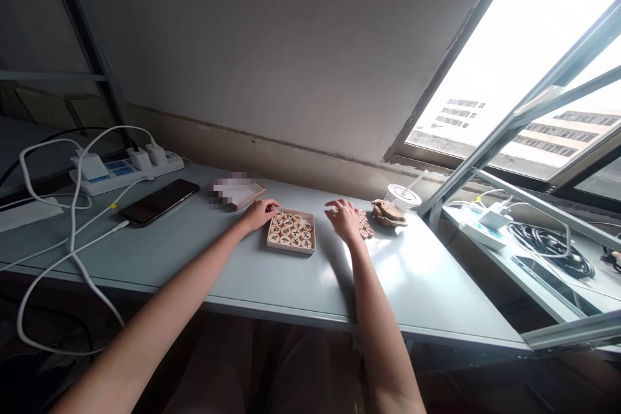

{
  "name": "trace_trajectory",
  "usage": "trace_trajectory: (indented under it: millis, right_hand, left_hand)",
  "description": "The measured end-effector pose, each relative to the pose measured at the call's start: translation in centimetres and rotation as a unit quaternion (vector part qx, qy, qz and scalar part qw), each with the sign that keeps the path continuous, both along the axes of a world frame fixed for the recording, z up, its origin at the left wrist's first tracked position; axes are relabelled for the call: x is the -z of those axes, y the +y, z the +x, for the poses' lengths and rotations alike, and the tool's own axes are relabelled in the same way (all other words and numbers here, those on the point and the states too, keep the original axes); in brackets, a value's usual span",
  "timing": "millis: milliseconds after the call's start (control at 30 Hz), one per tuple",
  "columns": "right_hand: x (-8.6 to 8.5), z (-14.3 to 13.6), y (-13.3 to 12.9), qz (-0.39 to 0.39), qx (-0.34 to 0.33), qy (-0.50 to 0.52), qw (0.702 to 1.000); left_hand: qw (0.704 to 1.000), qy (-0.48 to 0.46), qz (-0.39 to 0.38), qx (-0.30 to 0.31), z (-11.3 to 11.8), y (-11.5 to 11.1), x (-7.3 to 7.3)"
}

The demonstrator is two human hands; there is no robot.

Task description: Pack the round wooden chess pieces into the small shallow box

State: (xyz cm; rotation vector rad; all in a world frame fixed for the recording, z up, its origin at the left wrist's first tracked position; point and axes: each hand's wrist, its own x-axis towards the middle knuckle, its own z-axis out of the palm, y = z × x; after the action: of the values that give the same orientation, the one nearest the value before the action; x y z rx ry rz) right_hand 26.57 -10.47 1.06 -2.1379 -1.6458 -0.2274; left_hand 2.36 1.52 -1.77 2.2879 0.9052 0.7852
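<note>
A shallow square box [291, 250] filled with rows of round wooden Chinese chess pieces [295, 233] sits on the desk. At its upper left corner, my left hand [261, 215] has curled fingers gripping the box's edge. To the right of the box, my right hand [343, 217] hovers low over the desk, its fingers bent around what looks like one chess piece [334, 209]. Beside and partly behind that hand, several loose chess pieces [365, 226] lie in a group on the desk; some are hidden by the hand.
The box lid [247, 195] lies behind my left hand. A brown carved dish [392, 220] and a lidded plastic cup [403, 195] with a straw stand at right. At left are a phone [159, 202], a power strip [126, 174] and looping white cables [74, 220]. A metal frame borders the right side.
</note>
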Motion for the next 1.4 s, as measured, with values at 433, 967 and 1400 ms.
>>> trace_trajectory:
  millis: [433,967,1400]
  right_hand:
    - [-1.7,-2.2,-0.9,-0.096,-0.168,0.003,0.981]
    - [-0.9,-0.8,-0.1,-0.019,-0.092,0.173,0.980]
    - [1.0,0.5,0.2,-0.053,0.006,-0.066,0.996]
  left_hand:
    - [1.000,0.007,-0.006,0.001,0.1,0.5,0.4]
    - [1.000,0.009,-0.007,0.004,0.0,0.1,0.0]
    - [1.000,0.014,0.004,-0.008,0.0,0.1,0.1]
